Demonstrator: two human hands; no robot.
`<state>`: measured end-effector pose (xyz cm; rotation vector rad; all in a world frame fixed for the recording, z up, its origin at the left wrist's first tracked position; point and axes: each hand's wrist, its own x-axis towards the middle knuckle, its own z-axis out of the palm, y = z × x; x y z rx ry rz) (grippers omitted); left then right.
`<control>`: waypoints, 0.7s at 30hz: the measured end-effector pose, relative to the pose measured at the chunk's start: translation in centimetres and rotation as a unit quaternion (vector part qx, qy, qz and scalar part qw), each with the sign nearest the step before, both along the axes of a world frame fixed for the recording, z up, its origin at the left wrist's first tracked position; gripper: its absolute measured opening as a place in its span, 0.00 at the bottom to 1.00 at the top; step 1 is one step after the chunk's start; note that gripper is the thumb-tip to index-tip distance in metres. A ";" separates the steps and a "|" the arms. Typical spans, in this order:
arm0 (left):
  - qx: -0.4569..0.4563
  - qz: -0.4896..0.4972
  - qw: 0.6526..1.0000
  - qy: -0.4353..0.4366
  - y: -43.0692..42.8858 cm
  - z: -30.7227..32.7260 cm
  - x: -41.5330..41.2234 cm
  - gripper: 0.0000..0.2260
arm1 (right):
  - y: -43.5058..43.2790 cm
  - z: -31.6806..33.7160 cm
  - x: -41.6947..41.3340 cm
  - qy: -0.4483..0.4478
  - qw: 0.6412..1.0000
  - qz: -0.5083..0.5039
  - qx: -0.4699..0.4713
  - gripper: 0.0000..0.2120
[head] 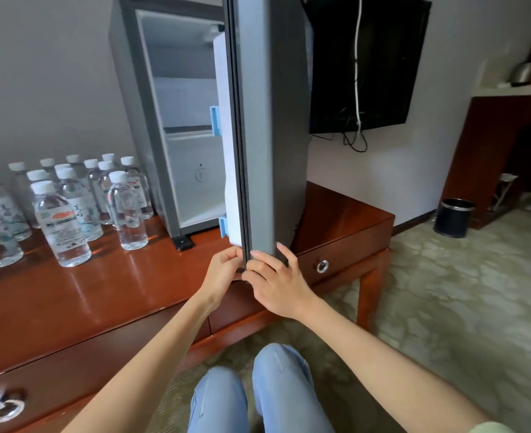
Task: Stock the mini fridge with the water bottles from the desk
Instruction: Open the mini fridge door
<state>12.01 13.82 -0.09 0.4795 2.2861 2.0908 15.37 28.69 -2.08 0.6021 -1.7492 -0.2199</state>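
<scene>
A grey mini fridge (139,120) stands on a glossy wooden desk (70,295), its white interior (192,189) bare. Its door (270,120) is swung open, edge-on toward me. Both my hands grip the door's bottom corner: my left hand (223,270) curls round the inner side by the dark seal, and my right hand (276,282) holds the outer grey face, thumb on the edge. Several clear water bottles (61,220) with white caps stand upright in a cluster on the desk, left of the fridge.
A black TV (367,64) with dangling cables hangs on the wall behind the door. A black waste bin (453,217) stands on the patterned carpet at right, next to a dark wooden cabinet (507,151). Desk drawers with ring pulls (322,266) face me. My knees (258,395) are below.
</scene>
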 end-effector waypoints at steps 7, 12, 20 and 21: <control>-0.001 -0.055 0.998 -0.014 3.7 -0.2 0.9 0.10 | 3.9 0.4 2.5 0.018 1.000 -0.008 -0.004 0.17; -0.003 -0.099 0.995 -0.010 6.6 -0.4 1.8 0.11 | 7.9 -0.6 3.8 -0.002 0.999 -0.031 0.014 0.08; -0.012 -0.196 0.980 -0.031 13.0 0.1 3.6 0.07 | 15.1 -1.5 7.8 -0.062 0.982 -0.162 -0.077 0.13; -0.007 -0.204 0.978 -0.042 13.7 0.2 3.6 0.07 | 15.9 -1.4 8.4 -0.070 0.978 -0.179 -0.087 0.13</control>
